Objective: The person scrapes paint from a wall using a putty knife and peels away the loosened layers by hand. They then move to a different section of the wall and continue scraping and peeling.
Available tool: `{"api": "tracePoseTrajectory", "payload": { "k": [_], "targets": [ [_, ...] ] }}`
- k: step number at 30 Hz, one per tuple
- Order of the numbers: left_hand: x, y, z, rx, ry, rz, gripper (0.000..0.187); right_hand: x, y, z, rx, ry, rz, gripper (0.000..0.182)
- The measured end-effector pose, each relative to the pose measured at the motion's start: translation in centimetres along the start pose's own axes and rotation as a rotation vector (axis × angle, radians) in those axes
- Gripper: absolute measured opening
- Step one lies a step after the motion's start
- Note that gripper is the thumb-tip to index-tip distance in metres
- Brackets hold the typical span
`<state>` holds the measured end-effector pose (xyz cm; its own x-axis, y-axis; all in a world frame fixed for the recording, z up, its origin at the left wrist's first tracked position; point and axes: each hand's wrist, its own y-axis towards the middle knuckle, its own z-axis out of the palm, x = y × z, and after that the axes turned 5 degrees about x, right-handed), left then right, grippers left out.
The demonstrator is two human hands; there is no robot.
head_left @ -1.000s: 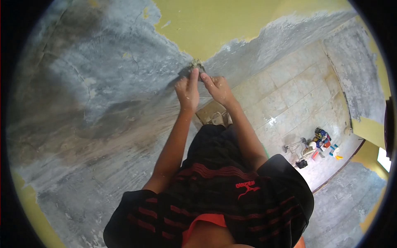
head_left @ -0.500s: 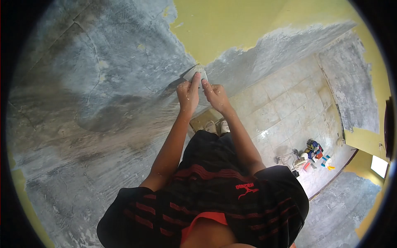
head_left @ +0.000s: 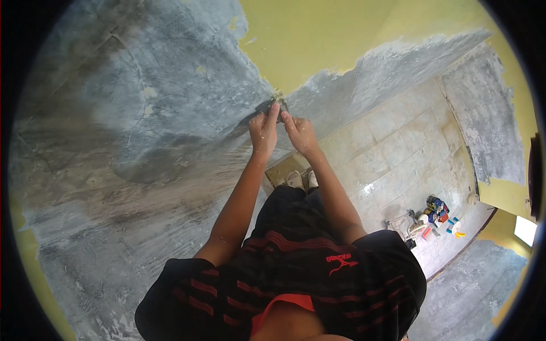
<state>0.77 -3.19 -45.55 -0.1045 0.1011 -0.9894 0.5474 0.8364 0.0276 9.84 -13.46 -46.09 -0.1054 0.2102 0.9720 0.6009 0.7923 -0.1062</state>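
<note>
Both of my hands grip a flat scraper [head_left: 284, 105] at the corner where two wall faces meet. Its blade looks dark now and is partly covered by my fingers. My left hand [head_left: 263, 135] is closed on it, one finger stretched forward along the blade. Beside it, my right hand [head_left: 300, 135] is closed too, its thumb against the tool. The handle is hidden by the hands. Pale yellow paint flakes [head_left: 278, 94] gather at the blade's edge, just below the yellow-green paint [head_left: 301, 45]. Bare grey wall [head_left: 187, 96] lies to the left, and specks dot both hands.
My shoes [head_left: 295, 179] stand on a brownish raised surface [head_left: 277, 170] at the wall's foot. Pale floor tiles [head_left: 392, 148] stretch to the right. Several tools and colourful items [head_left: 435, 213] lie on the floor at lower right. Another partly stripped wall [head_left: 489, 113] rises beyond.
The scraper blade has tilted, going from light to dark, and more flakes show at its edge. Both hands sit slightly lower and to the right in the view, which has itself shifted a little.
</note>
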Motion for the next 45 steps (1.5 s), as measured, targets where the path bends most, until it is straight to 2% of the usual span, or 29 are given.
{"api": "tracePoseTrajectory", "payload": {
  "k": [3, 5, 7, 11, 13, 15, 18, 21, 23, 26, 29, 32, 33, 36, 38, 40, 42, 45],
  "targets": [
    [-1.5, 0.2, -0.1, 0.01, 0.053, 0.02, 0.066, -1.0, 0.1, 0.7, -0.027, 0.083, -0.023, 0.059],
    [-2.9, -0.1, -0.2, 0.031, 0.062, 0.011, 0.066, -0.8, 0.1, 0.4, 0.02, 0.063, 0.042, 0.062],
    [-4.1, -0.3, -0.1, -0.001, 0.049, -0.022, 0.064, 1.4, 0.2, -0.6, 0.011, 0.032, 0.026, 0.063],
    [-3.9, 0.1, 0.5, -0.015, -0.055, 0.079, 0.062, 0.8, 0.0, 0.0, -0.018, 0.008, -0.03, 0.062],
    [-2.7, -0.5, 0.2, -0.019, 0.046, -0.054, 0.058, -0.2, 0.0, 0.2, 0.007, 0.027, -0.009, 0.061],
    [-2.4, -0.2, -0.4, -0.01, 0.017, -0.032, 0.057, 0.0, -0.3, 0.3, 0.037, 0.043, 0.018, 0.06],
    [-5.3, -0.1, -0.3, -0.002, 0.05, 0.026, 0.058, 2.0, 0.1, -0.1, -0.009, 0.052, -0.021, 0.06],
    [-4.1, -0.6, -0.5, -0.004, 0.069, -0.02, 0.059, -0.2, -0.1, 0.9, -0.005, 0.066, -0.014, 0.059],
    [-2.7, -0.6, -0.1, 0.007, -0.019, -0.05, 0.061, -2.4, 0.5, 0.9, 0.074, 0.027, 0.065, 0.059],
    [-4.4, -0.6, -0.1, -0.039, -0.001, 0.038, 0.062, 1.5, -0.4, 0.1, 0.031, 0.118, 0.017, 0.06],
    [-6.9, -0.4, -0.2, -0.051, 0.091, -0.018, 0.062, 2.5, 0.2, -0.2, 0.018, 0.077, -0.033, 0.062],
    [-4.8, -0.2, -0.4, -0.015, 0.036, -0.035, 0.062, 0.3, 0.5, 0.9, -0.006, 0.095, -0.004, 0.063],
    [-4.8, 0.0, -0.1, -0.016, 0.134, 0.09, 0.062, 0.2, 0.5, 1.1, -0.006, 0.097, -0.014, 0.063],
    [-5.3, -0.1, -0.2, -0.05, 0.143, 0.13, 0.064, 0.8, 0.7, 0.8, 0.044, 0.154, 0.074, 0.064],
    [-7.0, 0.7, -0.1, -0.057, 0.095, 0.143, 0.064, 4.0, 0.2, -0.6, 0.024, 0.106, -0.052, 0.068],
    [-6.9, 0.1, -0.2, -0.07, 0.037, 0.149, 0.065, 3.3, 0.3, -0.4, 0.039, 0.121, -0.035, 0.068],
    [-6.4, 0.3, -0.5, -0.031, 0.094, 0.058, 0.065, 2.8, 0.7, -0.3, 0.049, 0.144, -0.049, 0.069],
    [-6.6, -0.6, -0.2, -0.037, 0.123, 0.099, 0.065, 1.8, 0.6, -0.7, 0.106, 0.182, -0.003, 0.068]
  ]
}}
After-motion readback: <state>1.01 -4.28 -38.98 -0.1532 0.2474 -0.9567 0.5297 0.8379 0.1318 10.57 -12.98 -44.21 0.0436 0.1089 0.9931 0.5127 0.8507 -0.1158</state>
